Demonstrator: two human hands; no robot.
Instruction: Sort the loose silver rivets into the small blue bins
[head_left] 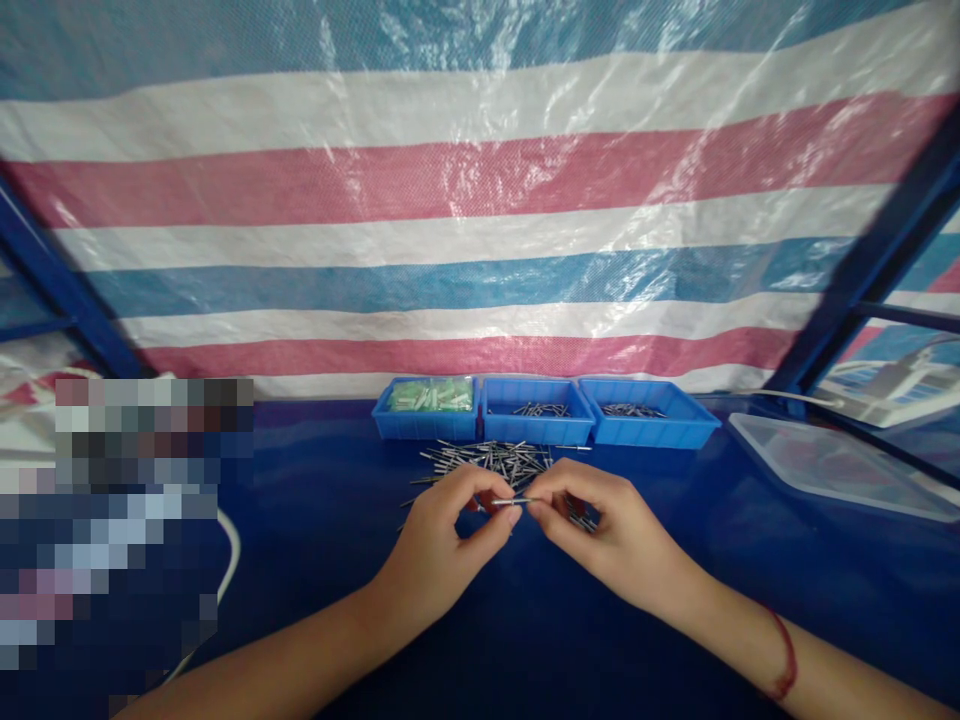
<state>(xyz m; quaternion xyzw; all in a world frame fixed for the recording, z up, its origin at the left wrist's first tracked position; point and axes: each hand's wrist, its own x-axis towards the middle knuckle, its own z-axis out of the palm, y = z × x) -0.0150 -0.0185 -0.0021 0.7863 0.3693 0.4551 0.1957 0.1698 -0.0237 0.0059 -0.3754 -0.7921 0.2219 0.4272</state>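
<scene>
A thin silvery metal rod [513,501] lies level between my two hands, held over the blue table. My left hand [439,535] pinches its left end between thumb and forefinger. At the other end, the thumb and forefinger of my right hand [619,530] are closed on the same rod. Just beyond the hands, a loose pile of similar metal rods [487,460] spreads over the table, partly hidden behind my fingers.
Three blue bins stand along the back: the left bin [427,430] holds green and white pieces, the middle bin [536,430] and right bin [652,432] hold small metal parts. A translucent plastic lid [832,470] lies at right. A white cable [234,545] curves at left beside a blurred area.
</scene>
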